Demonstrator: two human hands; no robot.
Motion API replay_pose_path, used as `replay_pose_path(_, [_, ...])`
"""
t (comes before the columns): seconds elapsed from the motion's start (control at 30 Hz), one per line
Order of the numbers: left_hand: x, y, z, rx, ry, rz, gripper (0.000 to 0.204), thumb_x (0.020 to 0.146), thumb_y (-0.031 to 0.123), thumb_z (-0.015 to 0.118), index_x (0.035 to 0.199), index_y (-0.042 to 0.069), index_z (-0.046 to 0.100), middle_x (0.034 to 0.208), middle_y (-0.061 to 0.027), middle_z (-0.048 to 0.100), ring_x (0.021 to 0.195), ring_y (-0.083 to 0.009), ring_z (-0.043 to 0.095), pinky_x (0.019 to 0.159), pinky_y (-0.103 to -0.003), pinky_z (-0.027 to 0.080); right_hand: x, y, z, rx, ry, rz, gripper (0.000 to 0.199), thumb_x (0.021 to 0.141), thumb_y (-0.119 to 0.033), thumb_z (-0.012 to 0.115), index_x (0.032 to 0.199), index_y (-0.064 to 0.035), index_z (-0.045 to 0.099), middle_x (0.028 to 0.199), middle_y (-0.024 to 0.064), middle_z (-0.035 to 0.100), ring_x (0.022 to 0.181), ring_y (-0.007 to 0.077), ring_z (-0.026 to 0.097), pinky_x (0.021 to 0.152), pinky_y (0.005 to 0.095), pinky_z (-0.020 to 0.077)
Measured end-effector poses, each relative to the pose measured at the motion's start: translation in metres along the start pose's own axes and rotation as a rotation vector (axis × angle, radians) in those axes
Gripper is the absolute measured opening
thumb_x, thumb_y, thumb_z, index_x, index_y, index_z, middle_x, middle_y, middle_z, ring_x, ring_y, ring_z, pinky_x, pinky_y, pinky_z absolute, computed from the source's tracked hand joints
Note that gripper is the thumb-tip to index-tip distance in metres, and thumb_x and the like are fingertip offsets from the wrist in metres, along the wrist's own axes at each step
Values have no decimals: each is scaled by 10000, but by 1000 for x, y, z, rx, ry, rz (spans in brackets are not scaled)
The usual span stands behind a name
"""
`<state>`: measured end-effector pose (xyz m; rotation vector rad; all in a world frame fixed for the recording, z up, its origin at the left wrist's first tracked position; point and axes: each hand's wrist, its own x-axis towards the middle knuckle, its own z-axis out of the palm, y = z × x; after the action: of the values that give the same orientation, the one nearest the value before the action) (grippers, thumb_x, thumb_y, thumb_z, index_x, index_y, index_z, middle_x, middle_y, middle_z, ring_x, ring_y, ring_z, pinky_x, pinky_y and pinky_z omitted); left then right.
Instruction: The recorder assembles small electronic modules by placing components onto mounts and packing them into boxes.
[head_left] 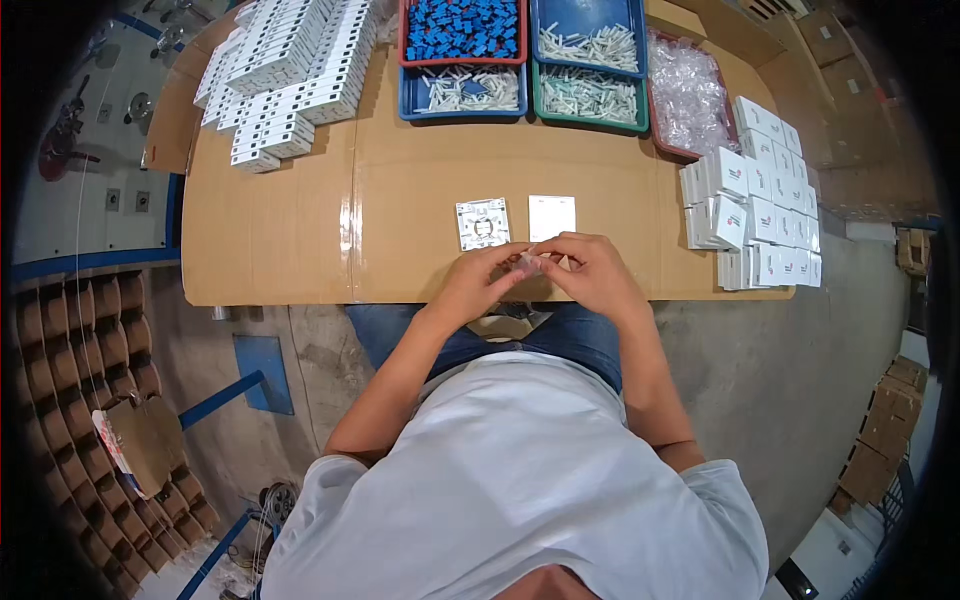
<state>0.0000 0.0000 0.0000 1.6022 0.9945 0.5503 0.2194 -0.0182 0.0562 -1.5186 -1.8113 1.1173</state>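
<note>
My left hand (472, 287) and my right hand (597, 277) meet over the table's near edge, fingertips pinched together. Between them is a small, crumpled piece of clear plastic (527, 263), which looks like a little bag; whatever it may contain is too small to make out. Just beyond my left fingers lies a white square wall-plate frame (483, 224), its ribbed, cut-out side facing up. A plain white square plate (552, 216) lies beside it, past my right fingers, which cover its near edge.
Stacked white switch-like units (290, 80) fill the far left. Farther back stand a red tray of blue parts (403, 45), blue (460, 116) and green (590, 125) trays of white pieces, and a red tray of clear plastic bags (690, 95). White boxes (775, 215) are piled at right.
</note>
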Motion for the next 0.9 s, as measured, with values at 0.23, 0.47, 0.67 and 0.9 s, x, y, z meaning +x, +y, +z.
replay_pose_path(0.23, [2, -7, -8, 143, 51, 107, 555, 854, 289, 817, 1337, 77, 642, 1113, -120, 729, 983, -279, 693, 879, -388, 526, -1, -1, -8, -1, 105, 42, 159, 932, -168, 722, 1004, -35, 771, 788, 81, 698, 597, 140, 551, 560, 296, 441])
replay_pose_path(0.47, [5, 10, 19, 493, 380, 424, 576, 796, 217, 839, 1318, 88, 632, 1144, -75, 699, 1069, -269, 659, 1031, -456, 432, 4, 25, 27, 357, 110, 186, 280, 986, -233, 665, 976, 37, 740, 837, 111, 752, 552, 150, 629, 532, 297, 477])
replay_pose_path(0.67, [6, -19, 24, 553, 386, 456, 428, 786, 101, 809, 1193, 67, 683, 1154, -70, 705, 1068, -251, 661, 998, -429, 456, 11, 7, 19, 678, -37, 524, 332, 1041, -272, 604, 1057, 37, 724, 918, 107, 763, 492, 125, 601, 448, 260, 478])
replay_pose_path(0.9, [5, -32, 29, 476, 326, 451, 425, 774, 45, 788, 1186, 51, 682, 1129, -86, 703, 1036, -273, 662, 948, -409, 468, 8, 2, 10, 797, -69, 635, 377, 1046, -305, 580, 1144, 42, 689, 994, 134, 773, 523, 175, 661, 476, 262, 521])
